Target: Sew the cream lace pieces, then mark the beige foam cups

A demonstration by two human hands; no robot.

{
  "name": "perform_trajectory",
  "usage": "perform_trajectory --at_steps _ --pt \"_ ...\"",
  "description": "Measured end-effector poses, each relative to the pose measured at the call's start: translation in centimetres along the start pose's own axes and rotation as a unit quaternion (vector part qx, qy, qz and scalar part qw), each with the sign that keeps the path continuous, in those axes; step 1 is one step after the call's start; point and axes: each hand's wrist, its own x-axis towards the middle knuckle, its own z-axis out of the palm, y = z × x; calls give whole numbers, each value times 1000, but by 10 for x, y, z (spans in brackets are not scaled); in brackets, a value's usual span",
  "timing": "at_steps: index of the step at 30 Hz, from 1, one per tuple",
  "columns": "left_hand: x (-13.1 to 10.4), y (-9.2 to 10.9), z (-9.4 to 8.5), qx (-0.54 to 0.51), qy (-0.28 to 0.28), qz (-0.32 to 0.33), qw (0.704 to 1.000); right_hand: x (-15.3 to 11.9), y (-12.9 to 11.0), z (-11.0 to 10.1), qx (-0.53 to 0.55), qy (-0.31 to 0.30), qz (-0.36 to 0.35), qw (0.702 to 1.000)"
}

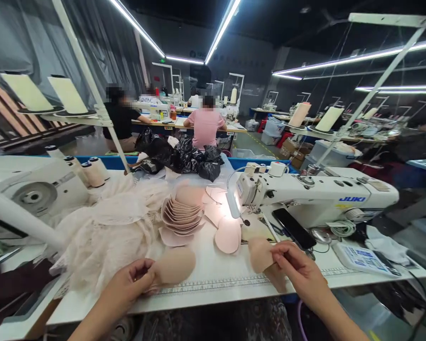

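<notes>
My left hand (137, 279) pinches the left edge of a beige bra cup (175, 266) above the front of the white table. In my right hand (294, 260), thumb and fingers are closed on another beige cup piece (261, 255), whose lower part hangs down. Between the hands, a pink cup (228, 236) lies on the table under the lamp light. Behind my left hand stands a nested stack of pink bra cups (182, 215). The sewing machine (305, 194) is beyond my right hand.
Sheer cream lace fabric (117, 222) is heaped at the left. A black phone (294, 228) and a white box (365, 259) lie at the right. A measuring tape strip (213, 283) runs along the table front. Black plastic bags (184, 156) sit behind; co-workers sit farther off.
</notes>
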Motion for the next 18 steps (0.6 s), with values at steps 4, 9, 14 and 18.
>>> perform_trajectory --at_steps 4,9,14,18 --pt "12 -3 -11 228 103 78 965 -13 42 -21 -96 46 65 992" --pt "-7 9 32 441 185 378 793 -9 41 -14 -143 84 1 986" --pt "18 26 149 454 -16 468 758 -2 21 8 -153 75 -147 974" --pt "48 46 192 447 -98 381 804 -6 11 18 -136 45 -184 972"
